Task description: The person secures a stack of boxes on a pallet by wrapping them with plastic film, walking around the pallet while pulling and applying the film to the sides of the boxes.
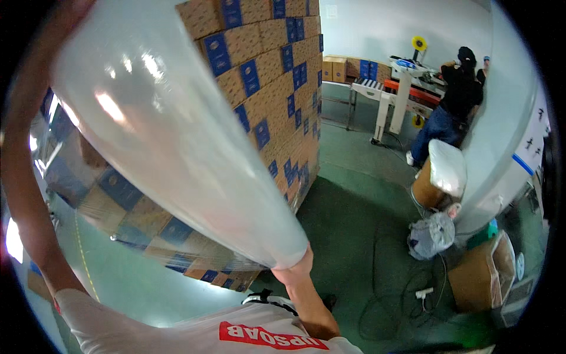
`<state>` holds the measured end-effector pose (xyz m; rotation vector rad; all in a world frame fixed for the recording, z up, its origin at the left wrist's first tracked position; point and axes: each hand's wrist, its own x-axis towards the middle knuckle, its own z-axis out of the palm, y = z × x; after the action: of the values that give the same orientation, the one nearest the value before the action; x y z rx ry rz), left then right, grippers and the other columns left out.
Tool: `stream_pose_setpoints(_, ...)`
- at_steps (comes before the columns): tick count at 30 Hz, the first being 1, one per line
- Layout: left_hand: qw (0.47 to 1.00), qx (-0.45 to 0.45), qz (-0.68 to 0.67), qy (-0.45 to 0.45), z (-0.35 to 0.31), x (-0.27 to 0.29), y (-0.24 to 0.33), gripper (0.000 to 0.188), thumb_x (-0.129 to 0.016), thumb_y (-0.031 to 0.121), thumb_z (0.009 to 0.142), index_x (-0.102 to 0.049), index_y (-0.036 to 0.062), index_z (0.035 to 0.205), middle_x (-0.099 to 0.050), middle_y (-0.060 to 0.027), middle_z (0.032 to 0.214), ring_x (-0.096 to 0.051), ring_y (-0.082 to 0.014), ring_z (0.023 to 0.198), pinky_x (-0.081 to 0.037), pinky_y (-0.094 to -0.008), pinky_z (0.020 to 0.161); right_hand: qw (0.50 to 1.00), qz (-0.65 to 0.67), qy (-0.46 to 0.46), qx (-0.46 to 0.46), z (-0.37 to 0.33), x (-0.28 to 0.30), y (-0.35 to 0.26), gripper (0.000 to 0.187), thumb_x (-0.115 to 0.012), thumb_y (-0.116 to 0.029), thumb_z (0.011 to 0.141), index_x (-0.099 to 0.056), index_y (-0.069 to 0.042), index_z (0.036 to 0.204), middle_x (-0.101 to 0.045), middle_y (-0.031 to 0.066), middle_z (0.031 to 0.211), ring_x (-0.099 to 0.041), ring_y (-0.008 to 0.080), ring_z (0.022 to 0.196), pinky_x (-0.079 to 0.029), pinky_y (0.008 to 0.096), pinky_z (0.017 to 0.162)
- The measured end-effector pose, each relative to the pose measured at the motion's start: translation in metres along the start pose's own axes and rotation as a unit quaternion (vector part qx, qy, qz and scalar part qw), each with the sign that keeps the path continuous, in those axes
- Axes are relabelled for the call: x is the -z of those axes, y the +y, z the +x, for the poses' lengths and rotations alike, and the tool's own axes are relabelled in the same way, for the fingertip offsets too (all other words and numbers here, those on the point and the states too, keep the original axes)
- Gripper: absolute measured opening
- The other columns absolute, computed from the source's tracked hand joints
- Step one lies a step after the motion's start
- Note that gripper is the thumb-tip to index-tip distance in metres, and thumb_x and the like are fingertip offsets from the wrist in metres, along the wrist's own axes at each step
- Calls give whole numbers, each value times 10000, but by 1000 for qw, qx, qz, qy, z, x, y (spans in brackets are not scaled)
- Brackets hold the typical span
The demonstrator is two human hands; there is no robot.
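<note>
A big roll of clear stretch film (177, 141) slants across the view, from the upper left to near my body. My right hand (296, 270) is closed on its lower end, with the fingers mostly hidden by the roll. My left arm is raised along the left side, and my left hand (66, 20) is at the roll's upper end, dim at the picture's rim. Behind the roll stands a tall stack of cardboard boxes (268, 94) with blue patches. A sheet of film (132, 206) covers the stack's lower left side.
On the right, a person (461, 94) in dark clothes stands by a roller conveyor (370, 88). Along the right wall are a drum with a white bag (447, 168), a grey plastic bag (431, 235) and an opened carton (480, 274). Cables (407, 289) lie on the green floor.
</note>
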<state>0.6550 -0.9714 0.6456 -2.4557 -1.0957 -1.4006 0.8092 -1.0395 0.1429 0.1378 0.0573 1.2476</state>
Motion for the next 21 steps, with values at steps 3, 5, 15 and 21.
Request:
stream_pose_setpoints(3,994,2,-84,-67,43,-78,13,676,-572,548,905,-556,-46,1227,-547,-225,1245,-505,-354,1161,-370,-472,1007,997,-69,-30,7,38,1,-82,464,-379,-358,963,-544,-101,1313,-557,82,1338,-505,312,1240,-353,535,1053)
stream_pose_setpoints(5,999,-22,32,-18,30,-122,54,735,-600,599,861,-547,-17,1258,-605,-201,1115,-604,-312,1038,-485,-386,891,998,-24,35,-44,61,0,-115,457,-370,-355,967,-543,-117,1316,-559,78,1338,-501,315,1244,-350,546,1052)
stream_pose_setpoints(15,967,-54,216,-127,94,-344,151,811,-611,616,839,-493,-35,1308,-624,-185,1039,-660,-279,949,-548,-332,831,976,4,134,-173,213,49,-313,457,-342,-345,979,-519,-109,1328,-532,88,1364,-475,320,1273,-349,536,1063)
stream_pose_setpoints(21,980,43,157,-113,170,-470,188,765,-695,482,819,-461,-13,1354,-528,-160,1269,-510,-276,1178,-394,-393,1009,930,-318,106,-149,328,50,-436,437,-383,-313,959,-549,-92,1297,-581,94,1312,-537,314,1213,-416,494,1024)
